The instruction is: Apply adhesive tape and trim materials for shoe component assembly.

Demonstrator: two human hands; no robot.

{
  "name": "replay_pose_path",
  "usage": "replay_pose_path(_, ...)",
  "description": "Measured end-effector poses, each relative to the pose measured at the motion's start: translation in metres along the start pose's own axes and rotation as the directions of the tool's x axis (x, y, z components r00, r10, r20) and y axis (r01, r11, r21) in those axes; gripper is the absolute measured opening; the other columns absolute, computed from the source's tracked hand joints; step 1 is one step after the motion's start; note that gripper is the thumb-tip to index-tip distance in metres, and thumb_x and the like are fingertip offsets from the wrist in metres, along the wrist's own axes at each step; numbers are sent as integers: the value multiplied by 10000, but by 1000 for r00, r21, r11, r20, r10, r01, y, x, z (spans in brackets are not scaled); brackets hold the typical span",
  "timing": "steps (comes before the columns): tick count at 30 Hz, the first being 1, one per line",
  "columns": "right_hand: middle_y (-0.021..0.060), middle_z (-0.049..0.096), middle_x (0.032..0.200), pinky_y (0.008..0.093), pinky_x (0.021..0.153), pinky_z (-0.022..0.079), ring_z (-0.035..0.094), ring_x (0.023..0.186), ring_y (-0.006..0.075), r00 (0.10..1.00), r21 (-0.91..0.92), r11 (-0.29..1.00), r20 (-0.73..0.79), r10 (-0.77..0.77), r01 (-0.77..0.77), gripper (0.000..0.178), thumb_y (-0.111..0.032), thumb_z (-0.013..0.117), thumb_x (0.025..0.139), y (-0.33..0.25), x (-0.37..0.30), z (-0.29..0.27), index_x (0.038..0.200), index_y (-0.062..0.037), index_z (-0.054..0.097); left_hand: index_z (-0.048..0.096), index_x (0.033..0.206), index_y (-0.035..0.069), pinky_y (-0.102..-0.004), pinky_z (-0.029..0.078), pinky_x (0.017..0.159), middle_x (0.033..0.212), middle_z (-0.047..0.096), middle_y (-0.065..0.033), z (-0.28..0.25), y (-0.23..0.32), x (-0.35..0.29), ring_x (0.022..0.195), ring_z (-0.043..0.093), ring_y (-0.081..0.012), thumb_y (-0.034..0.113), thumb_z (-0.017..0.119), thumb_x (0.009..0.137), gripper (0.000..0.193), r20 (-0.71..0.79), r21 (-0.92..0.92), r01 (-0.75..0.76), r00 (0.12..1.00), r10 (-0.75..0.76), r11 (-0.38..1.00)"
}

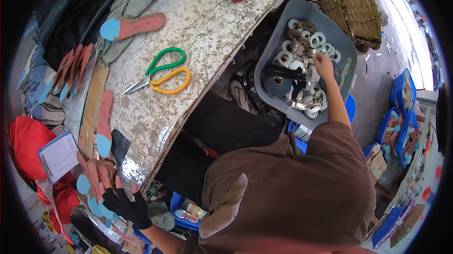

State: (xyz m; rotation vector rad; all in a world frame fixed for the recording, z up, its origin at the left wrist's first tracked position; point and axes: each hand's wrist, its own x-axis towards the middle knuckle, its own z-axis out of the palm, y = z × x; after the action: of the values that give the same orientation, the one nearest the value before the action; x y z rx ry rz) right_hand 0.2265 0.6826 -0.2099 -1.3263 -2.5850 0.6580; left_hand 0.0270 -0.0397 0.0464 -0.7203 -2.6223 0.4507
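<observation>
Your right hand is down inside the grey plastic bin, and the relation that matters most lies at its fingertips: a silvery-white tape roll sits right up against them, just to their left in the view, among many loose pale rolls. Being a ring, it gives you no real long axis to line up with, and its tilt is hard to read at this size. Your right thumb and fingers are drawn close together at its edge, but you cannot tell from here whether they are clamped on it or only touching. That hand is by far the nearer one; a broad black roll lies lower and to the left of it in the same bin. Well apart, at the lower left corner of the tabletop, your left hand, in a black fingerless glove, has its fingers spread over a fanned stack of pink-and-blue insoles, the thumb standing off to the right. The top insole runs roughly up and down the view, directly under and beside your left fingertips. Beyond them a single insole lies on the tabletop, long axis nearly parallel to that one, its blue end toward your left fingers.
</observation>
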Motion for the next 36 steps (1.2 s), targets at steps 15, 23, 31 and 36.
replay_pose_path(15,120,703,1038,410,860,508,670,981,308,993,-50,993,-65,102,-105,541,-331,804,726,1,79,86,1191,-112,635,609,1178,17,-494,404,1000,1237,580,-178,-32,51,32,1194,525,-401,129,685,801,401,123,-349,-148,972,202,925)
replay_pose_path(23,7,654,925,253,786,481,593,838,83,970,929,358,162,-179,-89,151,-128,658,914,-147,-78,36,1031,-32,648,602,1265,43,-314,454,901,1111,621,-90,-25,221,72,1003,571,-166,146,656,865,417,490,-757,608,770,408,-239)
replay_pose_path(31,110,694,974,292,772,507,646,849,136,909,957,284,66,-411,58,105,-60,627,924,-244,-179,11,896,-37,528,235,1488,21,-286,441,928,1236,514,-122,1,352,95,1075,524,-157,78,599,942,658,441,-641,387,893,95,-663)
replay_pose_path(36,150,709,890,321,647,542,704,727,223,818,742,512,-83,-570,432,127,-49,635,903,-266,-180,3,876,-2,521,270,1475,12,-254,444,888,1183,515,-99,10,332,83,1039,524,-156,18,627,907,671,374,-826,301,925,-65,-476)
